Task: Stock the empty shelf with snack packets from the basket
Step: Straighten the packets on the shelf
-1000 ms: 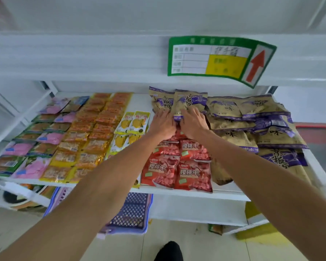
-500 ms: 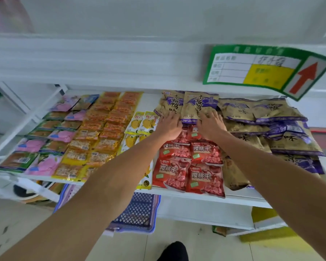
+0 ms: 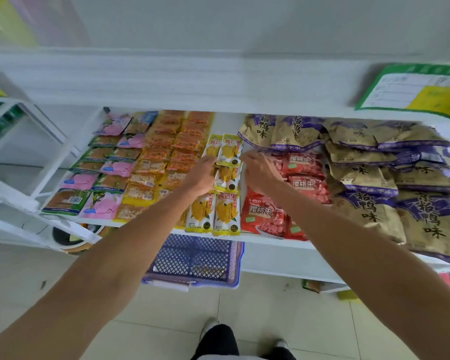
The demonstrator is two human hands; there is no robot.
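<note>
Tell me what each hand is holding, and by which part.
Cannot tell. Left hand touches the mango packets at their left edge, right hand is by their right edge; no closed grip shows.

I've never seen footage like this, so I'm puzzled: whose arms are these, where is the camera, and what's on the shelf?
No machine: a person's bare arms, filmed by one wide-angle camera worn on the head, looking down. The left hand and right hand are at the yellow mango snack packets on the white shelf, between orange packets and red packets; brown-and-purple bags lie further right. A blue plastic mesh basket sits underneath. Whether either hand grips a packet is unclear.
</note>
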